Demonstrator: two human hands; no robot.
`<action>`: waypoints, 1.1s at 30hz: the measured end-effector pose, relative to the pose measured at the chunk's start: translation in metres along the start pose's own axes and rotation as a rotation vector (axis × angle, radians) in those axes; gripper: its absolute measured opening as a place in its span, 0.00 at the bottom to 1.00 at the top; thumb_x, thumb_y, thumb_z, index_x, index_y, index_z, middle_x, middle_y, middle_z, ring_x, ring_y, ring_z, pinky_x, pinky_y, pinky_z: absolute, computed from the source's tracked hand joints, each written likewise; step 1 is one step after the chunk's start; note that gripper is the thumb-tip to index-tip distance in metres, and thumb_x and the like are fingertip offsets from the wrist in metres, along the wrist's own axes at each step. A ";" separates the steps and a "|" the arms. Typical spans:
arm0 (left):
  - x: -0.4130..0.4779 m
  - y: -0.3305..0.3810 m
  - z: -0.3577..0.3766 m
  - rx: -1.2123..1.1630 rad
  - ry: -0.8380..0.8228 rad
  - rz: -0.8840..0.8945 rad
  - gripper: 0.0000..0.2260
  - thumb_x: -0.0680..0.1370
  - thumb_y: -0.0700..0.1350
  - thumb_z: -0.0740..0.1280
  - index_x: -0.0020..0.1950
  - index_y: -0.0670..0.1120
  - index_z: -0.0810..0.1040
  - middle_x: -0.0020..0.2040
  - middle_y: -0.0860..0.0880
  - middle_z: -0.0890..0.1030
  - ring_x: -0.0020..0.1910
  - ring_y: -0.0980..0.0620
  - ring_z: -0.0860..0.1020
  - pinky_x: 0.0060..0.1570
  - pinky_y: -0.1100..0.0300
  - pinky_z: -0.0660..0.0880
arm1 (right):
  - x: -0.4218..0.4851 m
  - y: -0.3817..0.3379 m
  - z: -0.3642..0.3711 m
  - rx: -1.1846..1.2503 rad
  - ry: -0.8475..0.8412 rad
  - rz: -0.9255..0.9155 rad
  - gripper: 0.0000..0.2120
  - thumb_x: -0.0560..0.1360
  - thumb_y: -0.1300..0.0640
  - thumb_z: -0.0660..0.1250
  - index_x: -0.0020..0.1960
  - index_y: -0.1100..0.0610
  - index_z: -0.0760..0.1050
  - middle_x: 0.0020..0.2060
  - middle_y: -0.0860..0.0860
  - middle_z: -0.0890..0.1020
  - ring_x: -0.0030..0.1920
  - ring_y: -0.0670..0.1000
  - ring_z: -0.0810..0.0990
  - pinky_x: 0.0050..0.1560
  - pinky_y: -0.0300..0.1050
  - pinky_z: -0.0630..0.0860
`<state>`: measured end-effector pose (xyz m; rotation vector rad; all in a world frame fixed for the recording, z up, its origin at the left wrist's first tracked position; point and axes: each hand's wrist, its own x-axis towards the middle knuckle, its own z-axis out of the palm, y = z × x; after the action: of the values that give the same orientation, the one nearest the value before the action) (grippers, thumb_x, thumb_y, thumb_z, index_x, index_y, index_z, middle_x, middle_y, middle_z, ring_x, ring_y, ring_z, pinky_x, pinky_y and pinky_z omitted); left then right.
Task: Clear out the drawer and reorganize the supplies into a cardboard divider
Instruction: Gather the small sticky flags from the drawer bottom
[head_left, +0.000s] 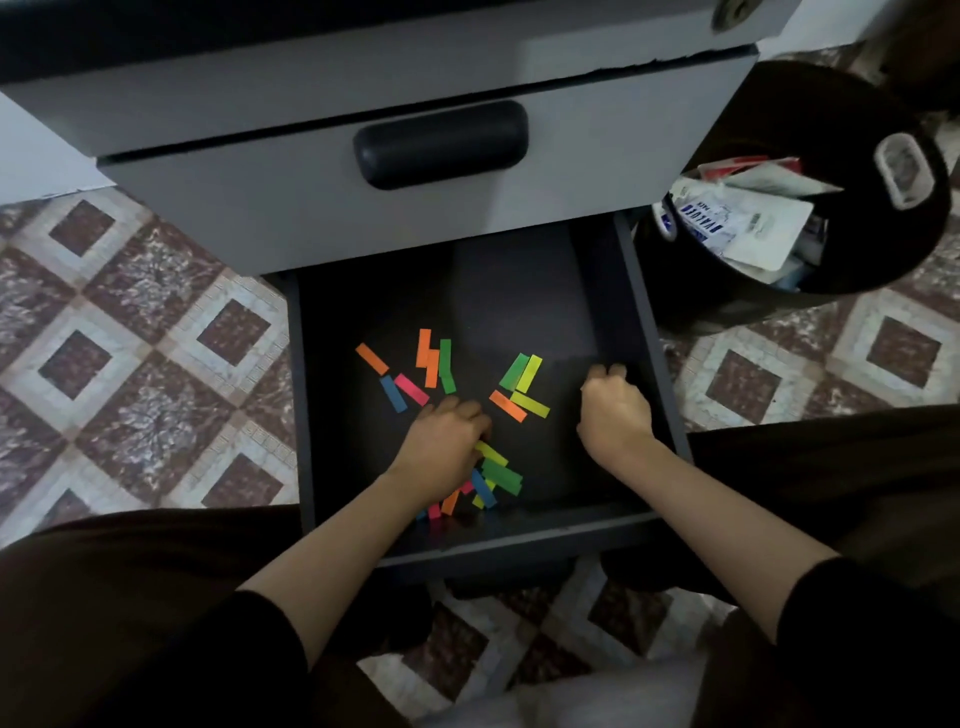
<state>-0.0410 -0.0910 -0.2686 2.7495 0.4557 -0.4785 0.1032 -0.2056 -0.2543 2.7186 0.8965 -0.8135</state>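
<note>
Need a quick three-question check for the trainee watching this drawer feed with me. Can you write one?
1. True or false: the open drawer has already been emptied.
2. Which hand is on the coloured strips? A. left B. right C. neither
3. Fill in: the black bin stuffed with packaging stands on the person's ____ side of the drawer.

Key:
1. False. Many strips are scattered on the drawer floor.
2. A. The left hand is curled over the cluster nearest the drawer front. The right hand rests, fingers curled, on bare drawer floor.
3. right
</note>
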 end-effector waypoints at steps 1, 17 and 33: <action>0.000 0.002 0.002 0.031 0.009 0.015 0.12 0.77 0.43 0.63 0.61 0.47 0.73 0.60 0.50 0.73 0.62 0.51 0.68 0.61 0.58 0.64 | 0.001 0.000 -0.001 0.004 -0.008 -0.004 0.19 0.76 0.65 0.65 0.66 0.65 0.66 0.64 0.61 0.69 0.57 0.57 0.78 0.52 0.45 0.75; -0.003 0.002 -0.012 -0.371 -0.114 -0.139 0.07 0.77 0.40 0.66 0.54 0.45 0.78 0.49 0.50 0.80 0.44 0.58 0.77 0.47 0.64 0.76 | -0.008 -0.004 -0.012 0.184 0.003 -0.135 0.10 0.74 0.68 0.61 0.54 0.61 0.73 0.49 0.59 0.79 0.50 0.60 0.78 0.42 0.46 0.72; 0.001 -0.010 -0.005 -0.270 -0.146 -0.227 0.05 0.75 0.45 0.68 0.47 0.46 0.74 0.46 0.51 0.77 0.44 0.57 0.77 0.47 0.61 0.76 | 0.000 -0.006 -0.005 0.368 -0.022 -0.140 0.07 0.74 0.66 0.64 0.51 0.59 0.76 0.49 0.57 0.79 0.48 0.55 0.78 0.51 0.50 0.79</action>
<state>-0.0423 -0.0801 -0.2671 2.3971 0.7414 -0.6189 0.1018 -0.1992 -0.2498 2.9708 1.0323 -1.1359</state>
